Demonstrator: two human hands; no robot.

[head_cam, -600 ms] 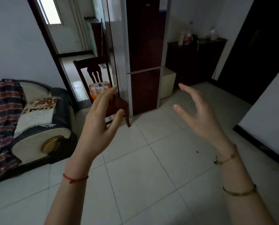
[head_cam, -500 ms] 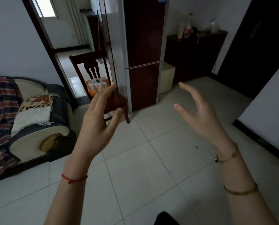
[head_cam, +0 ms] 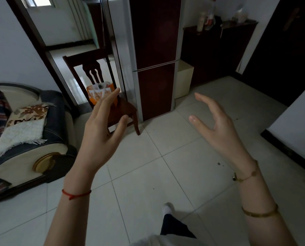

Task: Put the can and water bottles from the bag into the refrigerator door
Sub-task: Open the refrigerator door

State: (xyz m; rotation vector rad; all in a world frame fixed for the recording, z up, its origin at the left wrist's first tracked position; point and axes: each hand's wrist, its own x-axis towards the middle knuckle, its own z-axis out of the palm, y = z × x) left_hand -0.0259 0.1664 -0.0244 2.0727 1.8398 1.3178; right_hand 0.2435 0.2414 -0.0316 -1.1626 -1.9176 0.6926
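An orange and white bag [head_cam: 97, 94] stands on the seat of a dark wooden chair [head_cam: 91, 68], just left of the tall dark red refrigerator [head_cam: 155, 55], whose two doors are closed. The bag's contents are hidden. My left hand [head_cam: 102, 126] is raised in front of the chair, fingers apart and empty, partly covering the bag. My right hand [head_cam: 217, 126] is held up to the right, also open and empty, over the tiled floor in front of the refrigerator.
A cream and black sofa [head_cam: 29, 139] with a striped blanket and cushion lies at the left. A dark cabinet [head_cam: 217, 50] with bottles on top stands right of the refrigerator, with a cream box [head_cam: 184, 79] between them. My leg and white shoe [head_cam: 167, 210] step forward on the tiles.
The view has moved closer to the chair and refrigerator, and tilted down. My leg and shoe have come into view at the bottom. Both hands stay raised and open.
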